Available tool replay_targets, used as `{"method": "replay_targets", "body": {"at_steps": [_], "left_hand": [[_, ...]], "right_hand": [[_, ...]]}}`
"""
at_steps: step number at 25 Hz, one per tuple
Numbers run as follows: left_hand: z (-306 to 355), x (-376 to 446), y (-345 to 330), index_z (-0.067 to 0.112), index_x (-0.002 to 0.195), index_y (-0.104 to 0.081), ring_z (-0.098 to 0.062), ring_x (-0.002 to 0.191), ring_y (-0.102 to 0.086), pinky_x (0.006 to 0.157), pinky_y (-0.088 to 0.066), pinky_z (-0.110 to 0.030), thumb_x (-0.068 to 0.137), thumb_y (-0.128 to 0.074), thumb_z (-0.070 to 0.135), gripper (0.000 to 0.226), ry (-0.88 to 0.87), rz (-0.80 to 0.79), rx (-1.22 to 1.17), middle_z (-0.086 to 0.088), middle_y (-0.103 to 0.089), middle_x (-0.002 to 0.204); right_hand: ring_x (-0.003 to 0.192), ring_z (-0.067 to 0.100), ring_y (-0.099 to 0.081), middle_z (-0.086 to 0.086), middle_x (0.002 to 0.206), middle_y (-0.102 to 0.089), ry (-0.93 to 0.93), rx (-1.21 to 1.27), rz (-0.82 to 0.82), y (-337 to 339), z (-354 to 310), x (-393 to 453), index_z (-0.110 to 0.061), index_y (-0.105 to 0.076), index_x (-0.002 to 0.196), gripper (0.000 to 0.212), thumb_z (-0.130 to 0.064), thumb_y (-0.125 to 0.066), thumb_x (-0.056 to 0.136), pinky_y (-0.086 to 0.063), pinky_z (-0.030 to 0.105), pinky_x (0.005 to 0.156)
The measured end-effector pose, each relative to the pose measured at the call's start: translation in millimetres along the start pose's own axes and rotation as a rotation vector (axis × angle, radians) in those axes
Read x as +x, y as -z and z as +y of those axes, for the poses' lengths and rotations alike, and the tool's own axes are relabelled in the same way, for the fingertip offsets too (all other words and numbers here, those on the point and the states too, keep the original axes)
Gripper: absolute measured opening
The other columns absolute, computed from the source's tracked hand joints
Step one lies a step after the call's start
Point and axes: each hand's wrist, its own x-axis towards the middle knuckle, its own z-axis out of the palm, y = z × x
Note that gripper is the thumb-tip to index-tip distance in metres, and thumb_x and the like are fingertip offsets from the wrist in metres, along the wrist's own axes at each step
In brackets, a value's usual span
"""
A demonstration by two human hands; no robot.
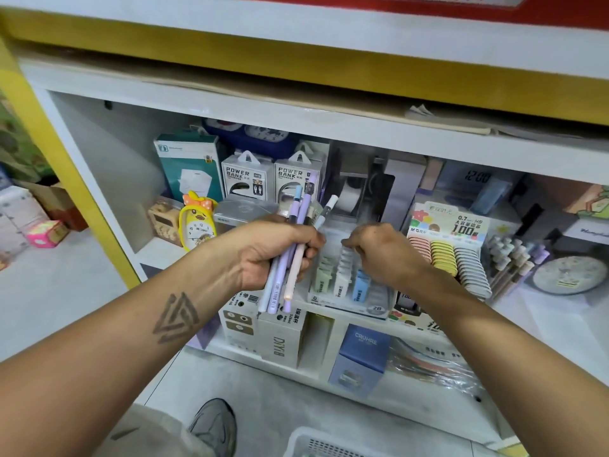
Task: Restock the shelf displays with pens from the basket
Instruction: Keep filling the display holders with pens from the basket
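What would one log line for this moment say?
left hand: grips pens | right hand: fingers curled over display tray | basket: on floor

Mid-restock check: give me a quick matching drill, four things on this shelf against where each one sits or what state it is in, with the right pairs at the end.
Things:
1. bundle of pens
2. duck clock
3. blue box
4. right hand

Places or states:
A. on the lower ledge, below the clear display tray
B. gripped in the left hand
C. fingers curled over the top of the clear display tray
D. on the shelf, left of the left hand, in front of the power bank boxes

Pairs: 1-B, 2-D, 3-A, 4-C
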Motion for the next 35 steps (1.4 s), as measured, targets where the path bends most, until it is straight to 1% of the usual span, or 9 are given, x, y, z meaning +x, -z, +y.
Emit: {"method": "replay_targets", "body": {"at_steps": [2, 6, 8, 13, 17, 22, 26, 30, 35], "left_hand": [[0.5, -1.4, -0.8, 0.009, 0.104, -0.054, -0.013, 0.048, -0.048, 0.044, -0.043, -0.021, 0.088, -0.061, 0.004, 0.018, 0.008, -0.040, 0.007, -0.003, -0.051, 0.060], [1.9, -0.5, -8.4, 0.008, 0.087, -0.060, -0.014, 0.049, -0.050, 0.044, -0.045, -0.023, 0.088, -0.065, 0.005, 0.006, 0.022, -0.073, 0.038, -0.005, -0.054, 0.061], [1.7, 1.7, -16.2, 0.009, 0.079, -0.061, -0.013, 0.048, -0.052, 0.044, -0.046, -0.022, 0.089, -0.067, 0.006, 0.012, 0.031, -0.083, 0.051, -0.005, -0.056, 0.061], [0.9, 14.1, -59.1, 0.009, 0.087, -0.063, -0.015, 0.051, -0.052, 0.045, -0.046, -0.024, 0.088, -0.070, 0.014, 0.008, -0.010, -0.178, 0.051, -0.008, -0.057, 0.066], [1.3, 25.1, -94.9, 0.006, 0.086, -0.069, -0.015, 0.051, -0.054, 0.047, -0.048, -0.024, 0.088, -0.067, 0.021, 0.014, 0.023, -0.294, -0.009, -0.007, -0.060, 0.069], [-4.2, 36.1, -130.3, 0.003, 0.107, -0.063, -0.017, 0.049, -0.052, 0.046, -0.045, -0.024, 0.081, -0.073, 0.013, 0.030, -0.008, -0.303, 0.030, -0.011, -0.060, 0.071], [-6.3, 42.5, -148.5, 0.001, 0.114, -0.064, -0.019, 0.050, -0.050, 0.047, -0.044, -0.026, 0.082, -0.070, 0.010, 0.034, -0.037, -0.332, 0.046, -0.012, -0.059, 0.069], [-11.9, 44.6, -162.0, 0.003, 0.092, -0.062, -0.019, 0.046, -0.051, 0.046, -0.044, -0.025, 0.088, -0.062, 0.003, 0.004, -0.071, -0.312, 0.055, -0.015, -0.060, 0.067], [-16.4, 43.4, -165.8, 0.005, 0.088, -0.054, -0.022, 0.047, -0.051, 0.047, -0.043, -0.026, 0.089, -0.059, 0.001, 0.007, -0.088, -0.272, 0.091, -0.017, -0.060, 0.067]], "right_hand": [[0.110, 0.019, -0.063, 0.003, 0.125, -0.066, -0.003, 0.113, 0.093, 3.4, -6.2, 1.2, -0.016, -0.066, 0.128, 0.039, 0.001, -0.055, 0.095, -0.051, 0.033, 0.098], [0.056, 0.014, -0.058, 0.008, 0.081, -0.074, -0.254, 1.229, 0.177, 34.1, -15.1, -8.6, -0.011, -0.070, 0.107, 0.020, -0.027, -0.061, 0.098, -0.045, 0.024, 0.052], [0.053, 0.016, -0.055, 0.014, 0.077, -0.072, -0.237, 1.397, 0.157, 46.6, -14.4, -17.7, -0.005, -0.068, 0.101, 0.023, -0.027, -0.068, 0.094, -0.043, 0.024, 0.048], [0.060, 0.018, -0.068, 0.012, 0.069, -0.070, -0.307, 1.429, 0.253, 65.8, 14.0, -48.9, 0.002, -0.069, 0.092, 0.004, -0.001, -0.069, 0.090, -0.055, 0.021, 0.057], [0.054, 0.014, -0.062, 0.005, 0.060, -0.069, -0.468, 1.400, 0.552, 83.2, 61.2, -75.4, -0.001, -0.068, 0.084, 0.013, 0.008, -0.061, 0.091, -0.051, 0.018, 0.052], [0.049, 0.013, -0.055, 0.003, 0.062, -0.064, -0.473, 1.020, 0.833, 107.7, 123.7, -121.9, -0.010, -0.068, 0.076, 0.021, 0.004, -0.062, 0.091, -0.048, 0.029, 0.053], [0.066, 0.018, -0.071, 0.004, 0.075, -0.072, -0.337, 0.546, 0.670, 106.0, 136.5, -143.1, -0.016, -0.067, 0.091, 0.010, -0.007, -0.068, 0.092, -0.060, 0.044, 0.071], [0.070, -0.001, -0.069, -0.010, 0.077, -0.071, -0.309, 0.351, 0.432, 88.0, 131.9, -150.9, -0.027, -0.063, 0.093, 0.012, -0.020, -0.073, 0.090, -0.060, 0.027, 0.071], [0.074, 0.000, -0.066, -0.010, 0.074, -0.070, -0.188, 0.307, 0.410, 74.6, 127.1, -155.9, -0.022, -0.063, 0.088, 0.010, -0.019, -0.073, 0.089, -0.052, 0.023, 0.064]]}}
